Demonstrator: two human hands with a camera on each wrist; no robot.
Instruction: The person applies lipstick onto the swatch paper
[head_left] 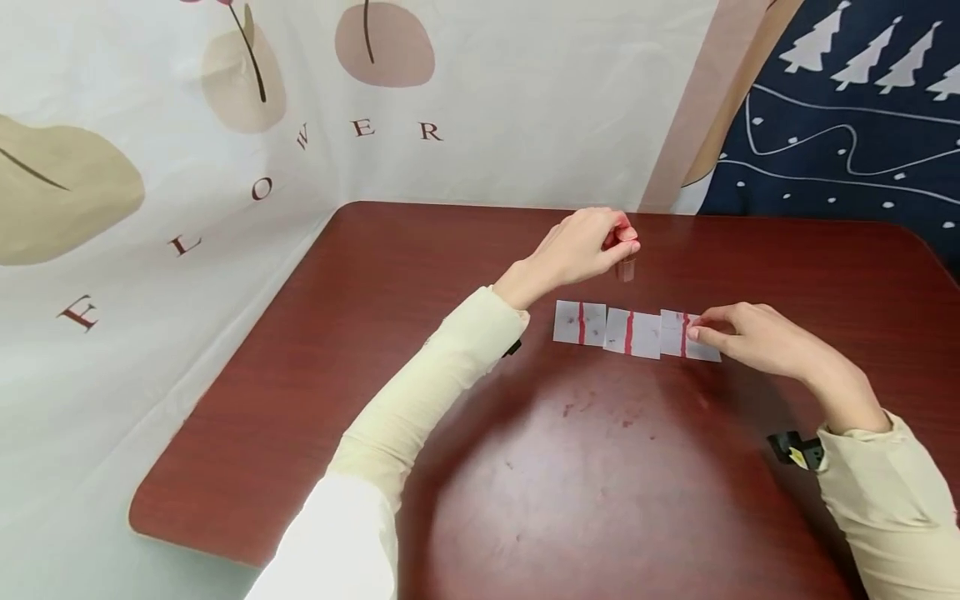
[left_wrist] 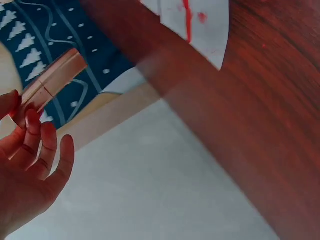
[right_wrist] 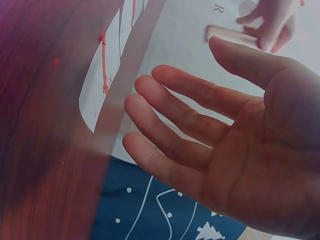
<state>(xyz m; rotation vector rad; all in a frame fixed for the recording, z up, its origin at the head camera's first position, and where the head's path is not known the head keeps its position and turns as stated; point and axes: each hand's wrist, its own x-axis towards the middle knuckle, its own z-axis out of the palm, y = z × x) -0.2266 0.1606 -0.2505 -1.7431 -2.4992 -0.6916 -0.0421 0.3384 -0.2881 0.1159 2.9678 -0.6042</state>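
Observation:
My left hand (head_left: 577,248) is raised over the table beyond the row of papers. Between its thumb and fingers it pinches a small, shiny pinkish-brown lipstick-like tube (left_wrist: 59,79), and the fingertips carry red stains. Three white paper pieces lie side by side: a left one (head_left: 567,323), a middle one (head_left: 645,335) and a right one (head_left: 672,335), each crossed by a red stripe. Over the right paper's right part is my right hand (head_left: 761,340). Its fingers are loosely extended and apart from the thumb in the right wrist view, holding nothing; contact with the paper cannot be told.
The dark red-brown table (head_left: 300,400) has a few reddish smudges (head_left: 626,417) in front of the papers. White cloth with lettering (head_left: 510,167) hangs behind and to the left. A navy cloth with white trees (head_left: 840,150) hangs at the back right.

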